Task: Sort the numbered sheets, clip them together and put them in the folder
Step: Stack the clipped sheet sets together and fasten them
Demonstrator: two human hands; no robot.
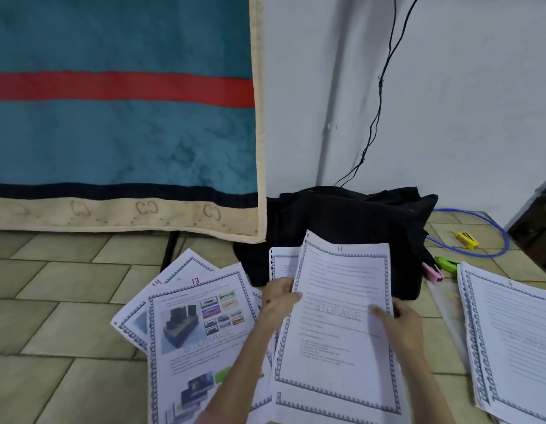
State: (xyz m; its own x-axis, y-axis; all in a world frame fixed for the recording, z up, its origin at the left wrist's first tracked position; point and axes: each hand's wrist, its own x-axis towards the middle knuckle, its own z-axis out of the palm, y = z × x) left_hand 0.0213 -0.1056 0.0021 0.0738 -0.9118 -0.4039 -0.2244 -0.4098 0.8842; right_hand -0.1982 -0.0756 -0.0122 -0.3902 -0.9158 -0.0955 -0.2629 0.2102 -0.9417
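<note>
Both hands, left [276, 296] and right [400, 316], grip sheet "11" [339, 325], watermarked "STORAGE", beside sheet "13" [192, 328].

Left forearm enters from bottom centre, angled up and right. Left hand [278, 296] at left edge of sheet marked 11 [339, 325], fingers curled round edge, thumb on front face. Right forearm enters from bottom right, angled up and left. Right hand [401, 316] at right edge of same sheet, thumb flat on front face, fingers behind.
</note>
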